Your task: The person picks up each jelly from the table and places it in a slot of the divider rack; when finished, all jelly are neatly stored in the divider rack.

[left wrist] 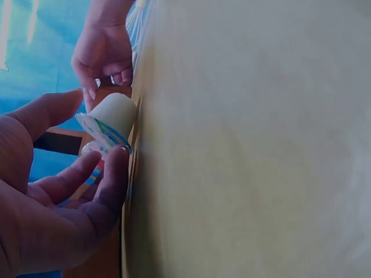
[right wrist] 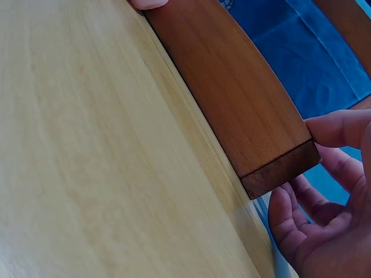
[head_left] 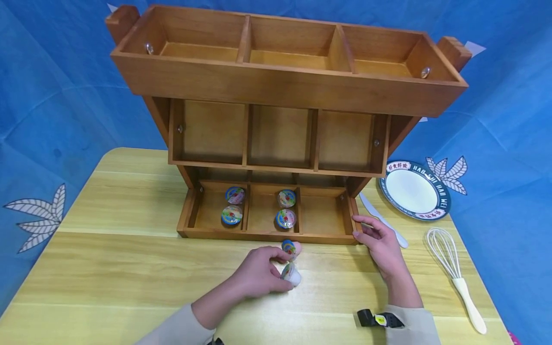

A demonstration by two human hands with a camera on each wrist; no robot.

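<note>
Here we curl our left grip (head_left: 260,272) loosely round one jelly cup (head_left: 292,275), right grip (head_left: 383,247) pinching the tray (head_left: 241,235), presumably steadying it.

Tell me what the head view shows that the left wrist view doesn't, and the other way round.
Only the head view: the plate, the knife and the upper wooden trays.

Only the left wrist view: the inner side of the left hand, whose back faces the head camera.

Both: that hand at a white-bodied lidded cup, the right hand at the end of the bottom tray, the table, the blue cloth and the whisk, seen just partly from the left wrist.
</note>
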